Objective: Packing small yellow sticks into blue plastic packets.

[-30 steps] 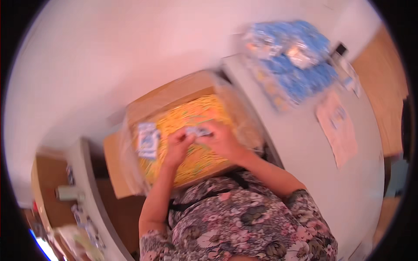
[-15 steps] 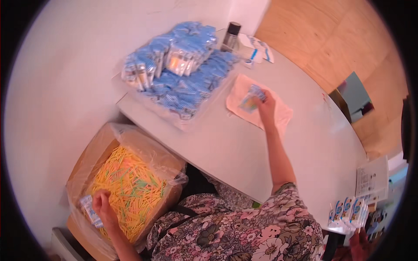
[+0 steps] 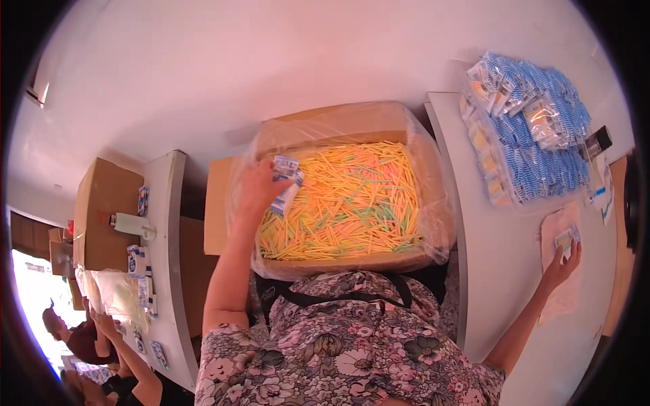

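My left hand (image 3: 256,186) is at the left side of a plastic-lined cardboard box (image 3: 332,125). Its fingers close on a small printed plastic packet (image 3: 286,164), with more blue-and-white packets (image 3: 283,201) lying just below it. Thin yellow, pink and green sticks (image 3: 345,203) fill the box. On the table to the right, my right hand (image 3: 562,267) has its thumb and fingers on a small clear-and-blue packet (image 3: 566,237). This packet is over a pink cloth (image 3: 558,298); the fingertips are partly hidden by it.
Beyond the cloth, a clear tray holds a heap of blue-patterned packets (image 3: 535,155). A black-capped bottle (image 3: 597,142) stands beside it. To the left, another table (image 3: 169,271) carries a cardboard box (image 3: 101,216) and a pale bottle (image 3: 132,225); co-workers (image 3: 88,338) sit there.
My view has swung left, bringing the stick box to the middle and the other table into sight. My left hand now reaches the packets at the box's side. My right hand stays at the cloth.
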Demonstrator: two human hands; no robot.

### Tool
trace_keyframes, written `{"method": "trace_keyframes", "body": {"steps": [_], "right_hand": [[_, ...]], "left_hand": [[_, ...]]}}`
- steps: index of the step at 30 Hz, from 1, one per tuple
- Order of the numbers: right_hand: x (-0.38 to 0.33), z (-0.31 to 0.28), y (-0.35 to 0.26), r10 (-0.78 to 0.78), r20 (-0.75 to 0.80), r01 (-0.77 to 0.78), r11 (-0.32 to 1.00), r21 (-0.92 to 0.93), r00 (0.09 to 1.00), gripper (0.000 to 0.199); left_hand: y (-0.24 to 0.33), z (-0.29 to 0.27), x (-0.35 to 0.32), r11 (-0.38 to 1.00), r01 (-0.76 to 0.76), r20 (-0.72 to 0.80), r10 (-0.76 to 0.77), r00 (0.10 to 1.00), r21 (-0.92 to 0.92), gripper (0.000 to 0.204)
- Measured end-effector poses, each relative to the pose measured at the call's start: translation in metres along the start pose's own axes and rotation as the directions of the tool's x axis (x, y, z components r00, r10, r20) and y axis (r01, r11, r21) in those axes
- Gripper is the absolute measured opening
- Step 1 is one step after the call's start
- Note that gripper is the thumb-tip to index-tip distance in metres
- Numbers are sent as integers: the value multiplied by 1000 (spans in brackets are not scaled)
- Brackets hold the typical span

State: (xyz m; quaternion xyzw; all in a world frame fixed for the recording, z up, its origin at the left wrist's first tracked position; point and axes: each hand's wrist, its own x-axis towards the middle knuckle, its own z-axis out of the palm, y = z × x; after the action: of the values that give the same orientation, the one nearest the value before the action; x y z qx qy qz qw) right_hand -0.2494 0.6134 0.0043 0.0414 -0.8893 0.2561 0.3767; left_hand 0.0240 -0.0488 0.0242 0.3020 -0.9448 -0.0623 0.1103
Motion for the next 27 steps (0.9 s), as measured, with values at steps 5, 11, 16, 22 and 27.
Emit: {"method": "trace_keyframes", "body": {"steps": [5,11,16,22,27], "right_hand": [[-13,-21,-61,-122,-25,124,986,108,992,33],[-45,-10,-196,-483,-134,498,797,342,865,22],[-87,38,-357,-778,140,371,440,818,613,18],[-97,89,-440,-756,261,151,428,891,600,23],[-81,105,-490,-783,508,-111,505,856,360,22]], "left_hand": [[-11,7,-1,926,141,-136,-199,970,-350,31],[-9,-2,-4,792,153,-168,-306,937,-591,18],[-23,-6,-9,873,269,10,-290,957,-407,13],[-10,-24,-6,949,-239,-575,81,814,-204,16],[43,-50,-10,478,-43,5,98,995,-878,19]]}}
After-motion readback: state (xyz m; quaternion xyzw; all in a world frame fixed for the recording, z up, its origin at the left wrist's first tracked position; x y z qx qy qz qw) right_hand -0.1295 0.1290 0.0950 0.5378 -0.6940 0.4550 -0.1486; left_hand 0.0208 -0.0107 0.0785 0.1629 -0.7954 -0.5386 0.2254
